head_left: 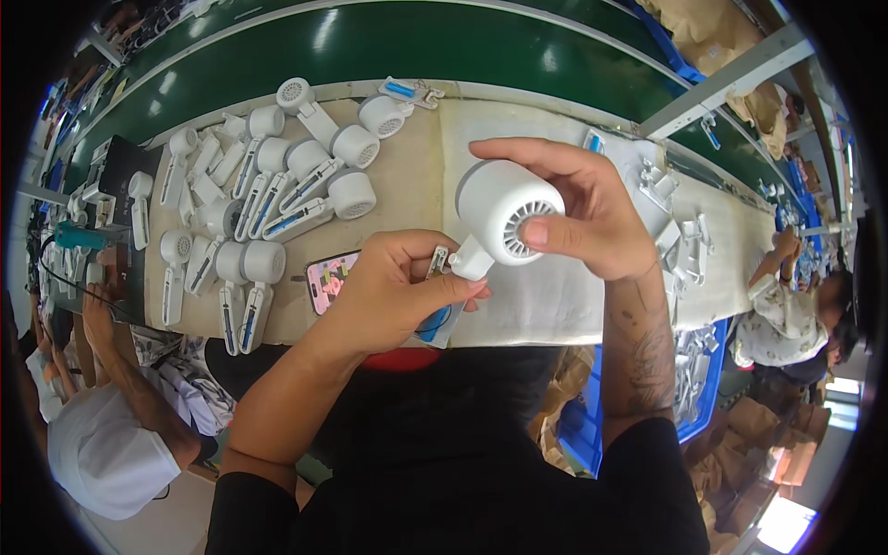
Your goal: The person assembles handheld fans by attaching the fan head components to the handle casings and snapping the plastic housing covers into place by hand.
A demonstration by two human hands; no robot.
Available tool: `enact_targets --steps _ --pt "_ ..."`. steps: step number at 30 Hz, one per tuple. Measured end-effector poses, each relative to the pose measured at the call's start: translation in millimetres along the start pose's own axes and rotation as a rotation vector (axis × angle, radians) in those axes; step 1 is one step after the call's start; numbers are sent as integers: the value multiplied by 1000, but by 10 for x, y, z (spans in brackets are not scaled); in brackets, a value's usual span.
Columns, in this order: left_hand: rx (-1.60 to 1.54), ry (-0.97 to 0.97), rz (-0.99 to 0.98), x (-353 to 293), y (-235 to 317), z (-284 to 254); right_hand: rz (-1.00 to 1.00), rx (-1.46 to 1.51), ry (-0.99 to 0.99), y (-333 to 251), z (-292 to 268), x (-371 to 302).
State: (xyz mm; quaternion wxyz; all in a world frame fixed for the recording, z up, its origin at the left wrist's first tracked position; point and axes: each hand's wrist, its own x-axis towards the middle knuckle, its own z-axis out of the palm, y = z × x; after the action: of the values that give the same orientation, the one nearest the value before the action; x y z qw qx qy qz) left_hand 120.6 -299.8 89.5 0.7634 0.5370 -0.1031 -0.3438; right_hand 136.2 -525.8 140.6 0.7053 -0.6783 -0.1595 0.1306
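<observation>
Between my hands, above the table's near edge, is a white handheld fan with a round, vented head. My right hand wraps the head, its thumb pressed near the vent grille. My left hand closes around the narrow handle part, where a blue piece shows below the fingers; part of the handle is hidden by them. Many similar white fans lie in a cluster to the left, several with handles open and blue cells showing. A phone with a lit pink screen lies beside my left hand.
White plastic parts lie on the table's right side. A blue bin of small parts stands below the right edge. Beyond the table runs a green conveyor belt. A metal post rises at the far right. Other people sit left and right.
</observation>
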Motion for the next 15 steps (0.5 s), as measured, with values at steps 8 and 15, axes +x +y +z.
enact_targets --steps 8,15 --pt "158 -52 -38 -51 -29 87 179 -137 -357 -1 -123 252" --pt "-1 235 44 -37 -157 -159 -89 -504 243 320 -547 332"
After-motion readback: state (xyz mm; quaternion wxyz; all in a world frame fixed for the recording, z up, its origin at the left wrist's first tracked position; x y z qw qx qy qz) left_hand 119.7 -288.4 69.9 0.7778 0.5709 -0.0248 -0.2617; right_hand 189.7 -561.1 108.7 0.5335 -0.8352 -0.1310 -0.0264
